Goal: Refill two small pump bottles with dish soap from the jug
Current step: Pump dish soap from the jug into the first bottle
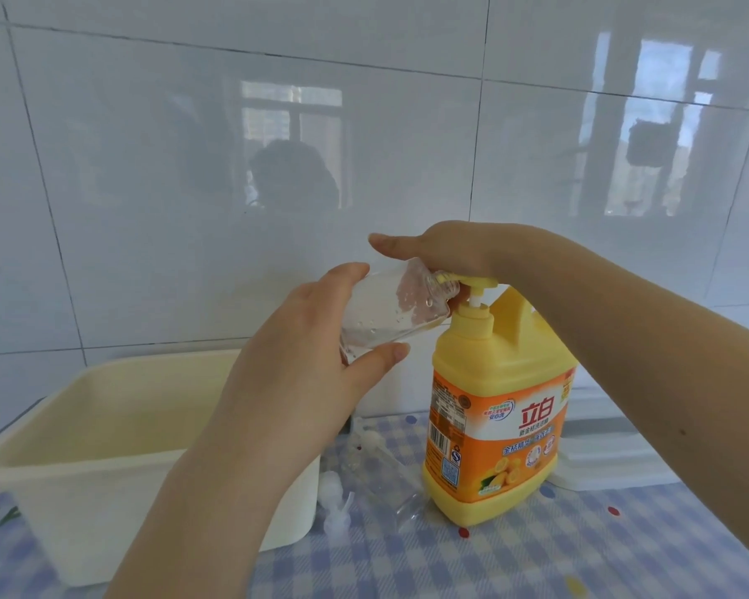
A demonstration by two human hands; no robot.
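A clear bottle (390, 313) was gripped in the left hand (316, 352), thumb and fingers wrapped round its body, and tilted so its open neck sat right under the spout of the jug's pump (604, 283). The right hand (442, 252) was laid flat on the pump head, fingers straight, pressing and not clutching. The jug (494, 417) stood upright on the checked cloth (580, 551), just right of a cream tub (104, 447).

Only a little clear liquid w/ bubbles was seen in the bottle, so filling was judged to be early. To do this step well, approx. full, slow strokes should be used, the neck kept touching or just under the spout so nothing runs down the outside, and the jug kept steady under the downward push. The bottle should be levelled off as it fills, since at that tilt soap could spill from the neck.

A 2nd clear bottle (385, 486) lay on its side on the cloth by the jug's base, w/ white pump tops (336, 508) beside it.

Label: orange, large red chars "立白", lemon pics, a barcode at left; smaller print was too blurred to be read.
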